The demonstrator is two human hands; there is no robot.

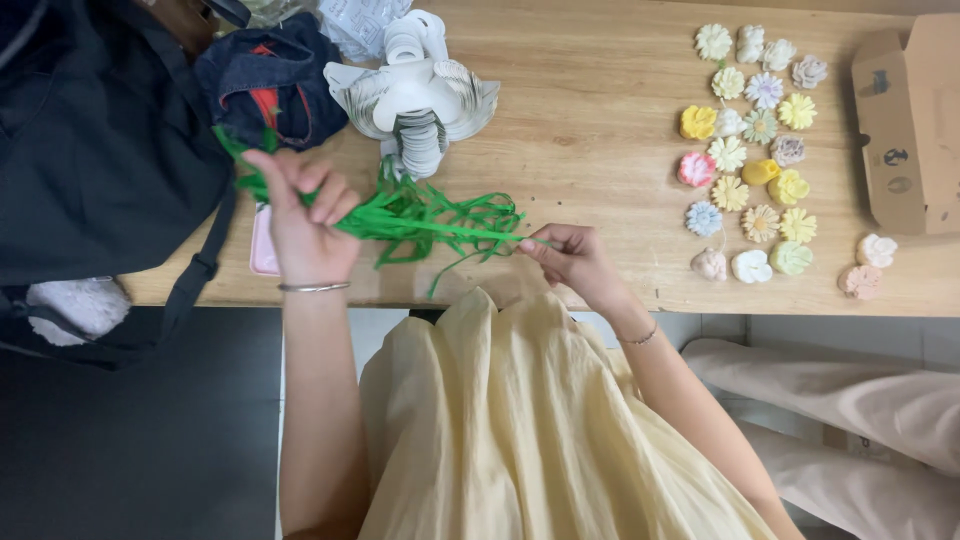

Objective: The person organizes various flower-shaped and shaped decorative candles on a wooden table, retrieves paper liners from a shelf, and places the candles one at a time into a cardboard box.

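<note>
Left hand [305, 215] closed around bundle of thin green paper strips [430, 218]; right hand [572, 258] pinching one strip's end above pale wooden table [590, 110].

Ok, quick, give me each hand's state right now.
Left hand: closed around a bundle of green strips.
Right hand: fingertips pinched on one end of a green strip from that bundle.
</note>
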